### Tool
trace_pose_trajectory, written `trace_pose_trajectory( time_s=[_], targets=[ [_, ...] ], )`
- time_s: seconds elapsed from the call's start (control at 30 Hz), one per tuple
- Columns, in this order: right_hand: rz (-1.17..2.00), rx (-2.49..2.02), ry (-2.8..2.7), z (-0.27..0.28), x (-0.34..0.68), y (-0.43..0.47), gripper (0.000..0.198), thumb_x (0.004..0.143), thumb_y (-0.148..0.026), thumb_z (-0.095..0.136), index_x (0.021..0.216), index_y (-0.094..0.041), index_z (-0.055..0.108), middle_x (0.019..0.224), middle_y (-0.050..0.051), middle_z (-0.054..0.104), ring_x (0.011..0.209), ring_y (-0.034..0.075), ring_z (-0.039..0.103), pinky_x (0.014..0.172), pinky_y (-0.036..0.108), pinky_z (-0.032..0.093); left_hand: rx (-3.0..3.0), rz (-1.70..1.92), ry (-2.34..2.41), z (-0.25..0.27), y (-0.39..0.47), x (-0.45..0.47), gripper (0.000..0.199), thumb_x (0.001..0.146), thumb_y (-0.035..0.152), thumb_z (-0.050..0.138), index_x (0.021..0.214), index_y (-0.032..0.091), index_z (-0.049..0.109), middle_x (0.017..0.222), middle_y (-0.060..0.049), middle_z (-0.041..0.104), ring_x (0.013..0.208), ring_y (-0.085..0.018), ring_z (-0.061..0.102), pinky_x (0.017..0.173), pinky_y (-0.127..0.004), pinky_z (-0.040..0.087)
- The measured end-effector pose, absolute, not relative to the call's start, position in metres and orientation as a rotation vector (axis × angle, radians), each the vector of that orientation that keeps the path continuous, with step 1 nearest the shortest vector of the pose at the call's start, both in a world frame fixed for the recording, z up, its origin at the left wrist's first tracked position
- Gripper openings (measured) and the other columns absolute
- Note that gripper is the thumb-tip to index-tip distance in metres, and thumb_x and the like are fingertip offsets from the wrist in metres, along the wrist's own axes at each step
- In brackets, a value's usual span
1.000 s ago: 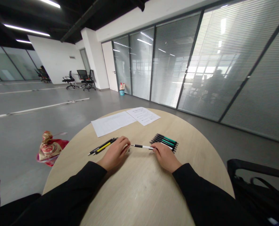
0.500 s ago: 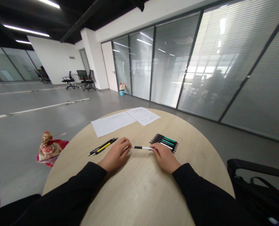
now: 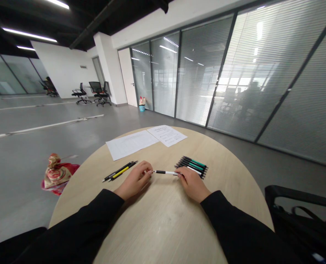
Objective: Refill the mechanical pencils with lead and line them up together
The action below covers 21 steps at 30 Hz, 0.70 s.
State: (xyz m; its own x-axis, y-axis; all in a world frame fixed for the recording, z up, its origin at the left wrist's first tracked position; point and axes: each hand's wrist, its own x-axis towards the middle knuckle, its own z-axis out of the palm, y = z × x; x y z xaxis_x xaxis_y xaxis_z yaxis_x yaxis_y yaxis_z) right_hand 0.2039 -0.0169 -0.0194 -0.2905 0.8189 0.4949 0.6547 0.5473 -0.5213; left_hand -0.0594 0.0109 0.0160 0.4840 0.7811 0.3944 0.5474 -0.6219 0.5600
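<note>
A white pen with a black grip lies level between my two hands, its tip pointing left. My right hand is closed on the pen's rear end. At the tip, my left hand has its thumb and fingers pinched together. Just beyond my right hand is a row of several pens, with green, black and white barrels, set side by side. Left of my left hand lie a yellow pen and a black pen, close together and slanted.
All this is on a round wooden table. Two printed sheets overlap at its far edge. A black chair stands at the right, and a red and gold bag is on the floor at the left.
Hardly anything differs. Both hands stay at the two ends of the white pen, and the view has shifted very slightly.
</note>
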Motion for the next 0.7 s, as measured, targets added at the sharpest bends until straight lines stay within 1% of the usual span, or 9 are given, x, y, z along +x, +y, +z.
trace_pose_trajectory(
  time_s=[0.27,0.4,0.57,0.7],
  targets=[
    [0.272,-1.171,-2.044,-0.022,0.203,-0.016,0.019,0.095,-0.013,0.05,0.104,-0.019,0.066,0.101,0.008,0.07,0.095,0.021,0.064,0.087,0.034,0.049,2.356,0.899,1.098,0.019,0.01,-0.057,0.02,0.097,0.03,0.046,0.083,0.019,0.057,0.09,-0.005,0.058,0.08,-0.018,0.054,0.075,-0.032,0.047],
    [0.296,-1.16,-2.02,-0.021,0.203,-0.016,0.02,0.094,-0.013,0.051,0.105,-0.019,0.066,0.103,0.008,0.07,0.095,0.021,0.065,0.087,0.034,0.049,2.361,0.918,1.115,0.02,0.011,-0.061,0.02,0.098,0.031,0.046,0.09,0.019,0.061,0.093,-0.005,0.06,0.084,-0.019,0.056,0.078,-0.033,0.047],
    [0.321,-1.178,-1.996,-0.019,0.202,-0.016,0.02,0.094,-0.013,0.051,0.104,-0.019,0.067,0.101,0.008,0.071,0.094,0.021,0.065,0.086,0.034,0.049,2.382,0.921,1.098,0.018,0.014,-0.065,0.026,0.101,0.032,0.038,0.097,0.019,0.061,0.098,-0.007,0.061,0.09,-0.021,0.057,0.084,-0.036,0.047],
    [0.314,-1.216,-1.964,-0.019,0.204,-0.015,0.02,0.093,-0.013,0.052,0.104,-0.019,0.068,0.101,0.008,0.071,0.094,0.021,0.065,0.087,0.034,0.048,2.435,0.86,1.193,0.011,0.02,-0.071,0.022,0.099,0.028,0.041,0.101,0.019,0.06,0.1,-0.007,0.06,0.09,-0.022,0.058,0.086,-0.039,0.047]
  ],
)
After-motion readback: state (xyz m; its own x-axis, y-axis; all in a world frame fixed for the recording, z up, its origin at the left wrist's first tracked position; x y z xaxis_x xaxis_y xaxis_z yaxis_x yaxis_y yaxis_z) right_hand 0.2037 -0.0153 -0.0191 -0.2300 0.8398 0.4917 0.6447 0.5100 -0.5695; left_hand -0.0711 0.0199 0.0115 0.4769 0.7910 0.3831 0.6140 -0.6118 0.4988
